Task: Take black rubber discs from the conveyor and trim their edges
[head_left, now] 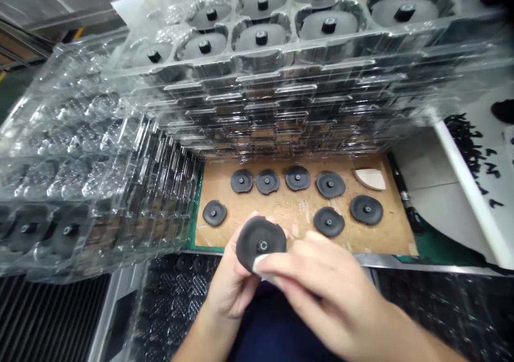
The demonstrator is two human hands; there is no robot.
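Observation:
My left hand (233,287) grips a black rounded disc (251,239) with a raised centre post, tilted so its post side faces me. Between the thumb and fingers of my right hand (325,281) is a small white pad (259,264), pressed against the disc's near edge. Beyond my hands, several similar black discs lie post up on a brown board (273,206), among them one at the left (214,213) and one at the right (367,210). A cream wedge-shaped piece (370,179) rests at the board's far right.
Tall stacked clear plastic trays (265,94) holding black discs rise behind the board. More clear trays (76,153) stand at the left. A dark pen-like tool (405,193) lies along the board's right edge. Small black pieces (468,148) are scattered on a white surface farther right.

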